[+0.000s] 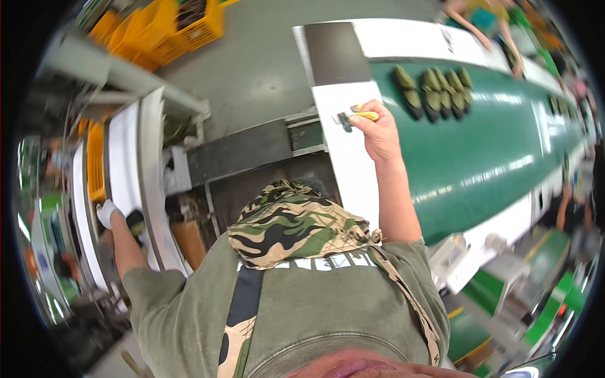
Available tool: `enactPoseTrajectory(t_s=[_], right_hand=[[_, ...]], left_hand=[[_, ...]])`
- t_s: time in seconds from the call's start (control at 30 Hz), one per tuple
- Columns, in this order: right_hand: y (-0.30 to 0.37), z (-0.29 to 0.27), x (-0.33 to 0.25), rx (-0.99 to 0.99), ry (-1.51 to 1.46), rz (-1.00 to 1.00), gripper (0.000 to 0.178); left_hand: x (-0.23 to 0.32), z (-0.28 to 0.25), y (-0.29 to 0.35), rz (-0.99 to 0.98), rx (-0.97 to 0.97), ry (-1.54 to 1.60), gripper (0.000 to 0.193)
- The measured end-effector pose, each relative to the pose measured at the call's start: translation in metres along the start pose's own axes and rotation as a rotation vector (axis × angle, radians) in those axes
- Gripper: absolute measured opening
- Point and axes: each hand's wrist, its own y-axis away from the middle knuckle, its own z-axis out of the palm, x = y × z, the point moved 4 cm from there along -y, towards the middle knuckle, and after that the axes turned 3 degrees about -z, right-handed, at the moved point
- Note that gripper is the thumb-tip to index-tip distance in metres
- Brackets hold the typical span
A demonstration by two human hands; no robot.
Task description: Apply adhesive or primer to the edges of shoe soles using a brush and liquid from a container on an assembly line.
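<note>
My right hand point(379, 135) is raised over the white ledge of the conveyor table. Its fingers close round a small tool with a yellow handle point(367, 116); the exact kind cannot be made out. Just beyond the fingertips is a small dark piece point(345, 122), and I cannot tell whether it is part of the tool. Out to the left, my left hand point(109, 213) looks white, as if gloved, and is beside a white shelf point(126, 157). Its fingers are too small and unclear to read.
Several olive shoes point(435, 88) stand in pairs on the green conveyor belt point(479, 157). A dark panel point(337, 53) lies on the ledge's far end. Yellow crates point(164, 31) are stacked at far left. Across the belt, another person's arms point(510, 47) reach over the far ledge.
</note>
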Motion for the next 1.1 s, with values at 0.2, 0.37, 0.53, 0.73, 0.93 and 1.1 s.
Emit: enactPoseTrajectory(t_s=[0.2,0.37,0.53,0.73,0.93,1.1], right_hand=[[0.073,-0.099,-0.040,0.352,-0.006,-0.134,0.020],[0.133,-0.149,-0.065,0.654,0.069,-0.223,0.018],[0.200,-0.175,-0.079,1.029,0.114,-0.258,0.015],[0.256,-0.160,-0.058,1.447,-0.003,-0.339,0.015],[0.256,-0.147,-0.041,1.686,-0.077,-0.319,0.014],[0.217,-0.181,-0.044,1.649,0.029,-0.231,0.015]], left_hand=[[0.317,0.103,0.307,0.845,-0.870,0.752,0.055],[0.424,0.073,0.695,1.674,-1.188,0.203,0.052],[0.443,0.060,0.946,2.617,-0.952,0.116,0.071],[0.454,0.085,1.091,2.987,-0.403,-0.216,0.082],[0.470,0.154,1.135,2.990,-0.404,-0.533,0.054],[0.500,0.089,1.114,2.911,-0.757,-0.676,0.049]])
